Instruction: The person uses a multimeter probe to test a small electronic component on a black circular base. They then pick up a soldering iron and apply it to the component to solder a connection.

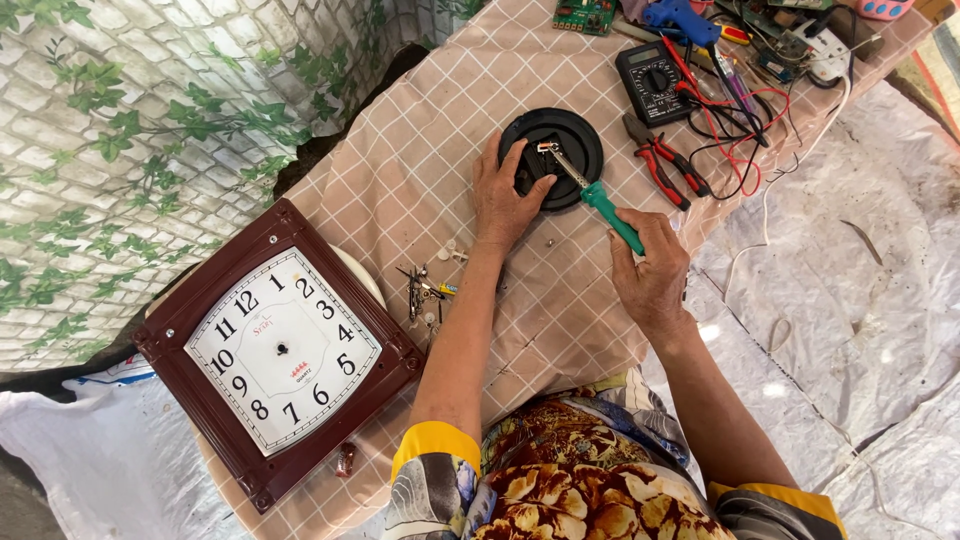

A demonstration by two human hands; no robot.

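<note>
A person seated at a cloth-covered worktop (420, 170) works on a round black clock housing (553, 158), which lies flat near the worktop's far middle, between the square maroon wall clock (280, 352) on the person's left and a cluster of tools on the right. The left hand (505, 200) presses down on the housing's near left rim, fingers spread and flat rather than clenched, steadying it. The right hand (652, 275) is closed around the green handle of a screwdriver (598, 198), whose shaft slants up and left to a small metal part at the centre of the housing. Doing this well appears to call for keeping the tip square in its seat, pressing along the shaft and not sideways, and holding the left palm firm so the housing cannot spin on the checked cloth. Loose small parts (425, 290) lie just beside the left forearm, where a careless elbow could scatter them. Red-handled pliers (665, 165) and a black multimeter (650, 80) with red leads sit near the housing's right side.
</note>
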